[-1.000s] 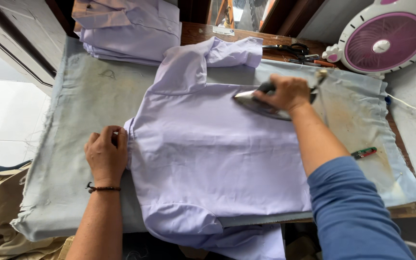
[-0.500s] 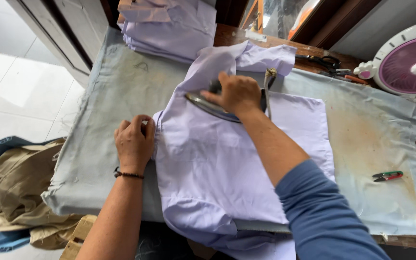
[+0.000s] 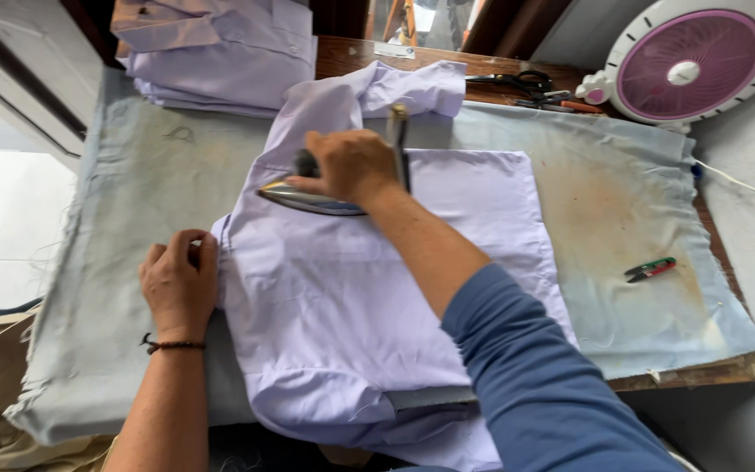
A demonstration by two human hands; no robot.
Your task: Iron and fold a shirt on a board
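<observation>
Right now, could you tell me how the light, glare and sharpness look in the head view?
Head view: soft, even daylight, faint shadows; the floor at left is blown out white; the right hand on the iron is slightly smeared; the lilac shirt and left hand read fairly sharp; table edges bow towards the corners.

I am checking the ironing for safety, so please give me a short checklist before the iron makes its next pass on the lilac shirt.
1. Right hand has a full grip on the iron: ok.
2. Left hand pins the lilac shirt at its edge, apart from the iron: ok.
3. Shirt flat ahead of the iron: not ok, the sleeve is bunched.
4. Small clippers lie off the shirt: ok.
5. Iron heat: cannot tell.
</observation>
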